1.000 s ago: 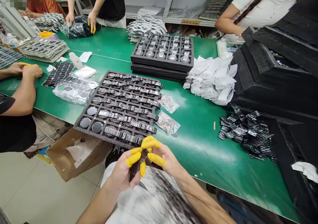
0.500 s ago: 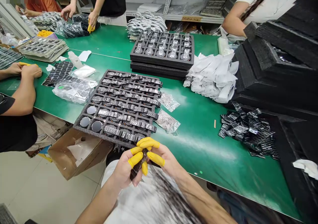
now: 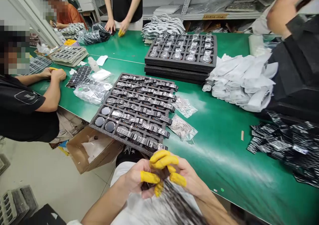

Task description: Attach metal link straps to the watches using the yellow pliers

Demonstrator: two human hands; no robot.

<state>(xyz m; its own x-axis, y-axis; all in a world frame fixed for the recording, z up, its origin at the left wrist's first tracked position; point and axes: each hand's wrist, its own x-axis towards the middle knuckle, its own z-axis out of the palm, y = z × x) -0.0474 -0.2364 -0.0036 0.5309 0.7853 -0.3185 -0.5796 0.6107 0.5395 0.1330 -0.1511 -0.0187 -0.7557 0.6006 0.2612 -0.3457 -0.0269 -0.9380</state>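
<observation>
A green bench (image 3: pixel 214 125) carries everything else here. The largest thing named on it is a foam tray (image 3: pixel 114 135), set along its near edge and filled with dark banded watches (image 3: pixel 141 122), except at the near left corner, where three round faces (image 3: pixel 106 110) sit bandless. Towards the bench's far edge stand stacked black trays (image 3: pixel 179 62); a heap of white wrapped pieces (image 3: pixel 241 82) lies against their right side. A pile of black bands (image 3: pixel 286 145) fills the right part, nearer the front. In front of the near edge, by the tray's near right corner, the left hand (image 3: pixel 136 176) and right hand (image 3: pixel 188 173) are together. Two bags of pins (image 3: pixel 183 128) lie beside the tray's right edge. The left grips a dark piece (image 3: pixel 147 186) (mostly covered, and blurred); I cannot tell whether the right is closed on it. Yellow finger cots (image 3: pixel 149 177) cover several fingertips. Smallest is a tan strip (image 3: pixel 242 135), left of the black bands.
</observation>
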